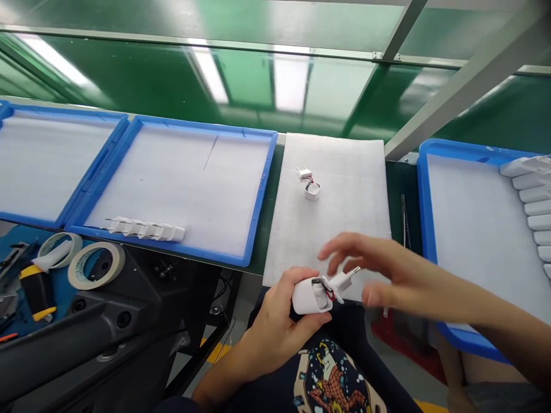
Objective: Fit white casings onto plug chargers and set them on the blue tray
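My left hand is closed around the white housing of a power adapter, just past the front edge of a white foam sheet. The adapter's open end faces right, and its plug head with metal pins hangs out beside it, joined by red and black wires. To the right of the plug head, my right hand is held with fingers apart and slightly blurred; nothing shows in it. A second opened adapter lies on the foam sheet, its pin part wired to its small housing.
Blue-rimmed trays with white lining stand to the left, one bearing a row of white plug parts. The right-hand blue tray holds several white housings. Tweezers lie beside it. Tape rolls sit at lower left.
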The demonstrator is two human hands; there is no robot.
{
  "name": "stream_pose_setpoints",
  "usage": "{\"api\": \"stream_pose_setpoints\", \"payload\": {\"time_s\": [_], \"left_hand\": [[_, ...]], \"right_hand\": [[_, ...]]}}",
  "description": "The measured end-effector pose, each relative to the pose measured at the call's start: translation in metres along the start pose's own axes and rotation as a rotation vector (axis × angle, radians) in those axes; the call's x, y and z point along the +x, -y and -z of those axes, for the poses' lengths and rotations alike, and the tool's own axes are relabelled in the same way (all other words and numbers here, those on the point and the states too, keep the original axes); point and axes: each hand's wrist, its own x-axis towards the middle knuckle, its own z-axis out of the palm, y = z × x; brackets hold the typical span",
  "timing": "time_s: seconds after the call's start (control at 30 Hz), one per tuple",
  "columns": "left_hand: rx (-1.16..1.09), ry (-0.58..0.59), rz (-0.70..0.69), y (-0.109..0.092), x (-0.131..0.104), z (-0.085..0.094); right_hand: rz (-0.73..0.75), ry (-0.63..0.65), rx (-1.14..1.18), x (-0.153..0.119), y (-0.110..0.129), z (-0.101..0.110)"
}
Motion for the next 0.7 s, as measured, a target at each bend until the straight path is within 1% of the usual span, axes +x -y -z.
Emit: {"api": "stream_pose_setpoints", "payload": {"time_s": [0.03,0.07,0.17,0.27,0.47,0.53,0.6,0.7], "left_hand": [[-0.002,0.026,-0.027,-0.001,-0.001,-0.001],[-0.005,0.052,-0.053,-0.002,-0.002,-0.001],[-0.006,0.116,-0.099,-0.004,-0.004,-0.004],[-0.007,0.162,-0.098,-0.006,-0.007,-0.008],[-0.066,0.165,-0.206,-0.007,-0.008,-0.014],[-0.081,0.168,-0.229,-0.006,-0.008,-0.014],[-0.077,0.183,-0.22,-0.006,-0.01,-0.014],[-0.038,0.215,-0.187,-0.007,-0.013,-0.012]], "right_hand": [[-0.01,0.011,0.034,-0.012,0.004,-0.006],[-0.016,-0.012,0.032,-0.022,0.006,-0.012],[0.018,-0.125,-0.019,-0.04,0.002,-0.026],[0.039,-0.164,-0.025,-0.046,-0.003,-0.032],[0.06,-0.199,0.189,-0.058,-0.01,-0.037],[0.062,-0.207,0.215,-0.061,-0.012,-0.04],[0.079,-0.196,0.186,-0.062,-0.012,-0.04],[0.094,-0.167,0.067,-0.065,-0.006,-0.039]]}}
